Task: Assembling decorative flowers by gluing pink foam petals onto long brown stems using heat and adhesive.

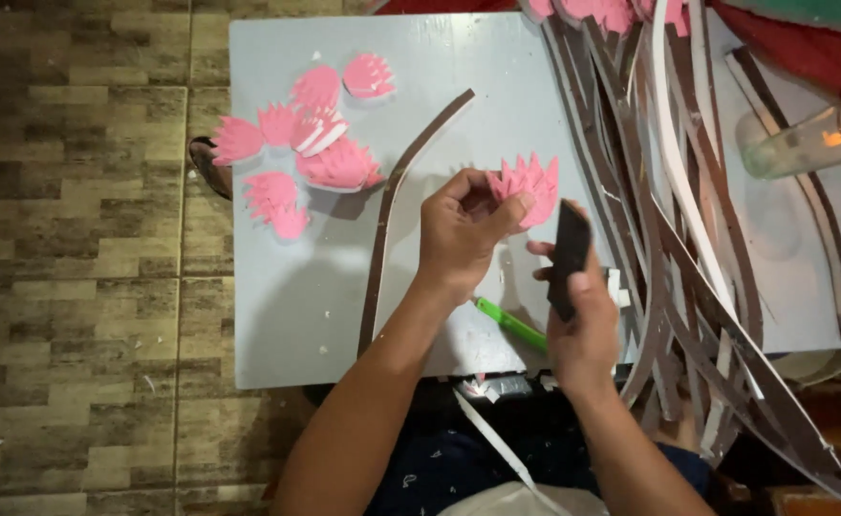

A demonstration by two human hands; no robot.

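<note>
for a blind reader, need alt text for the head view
The left hand holds a pink petal-shaped foam cutout while the right hand grips a dark strip over a grey table. More pink cutouts lie at the far left, curved brown strips on the right.

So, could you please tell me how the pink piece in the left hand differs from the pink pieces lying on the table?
The held pink foam piece is lifted off the table and pinched by the left hand; the loose pink foam pieces lie flat on the grey table, some overlapping. The held one is single; the loose ones form a scattered group. Both are pink with jagged, petal-like edges.
</note>
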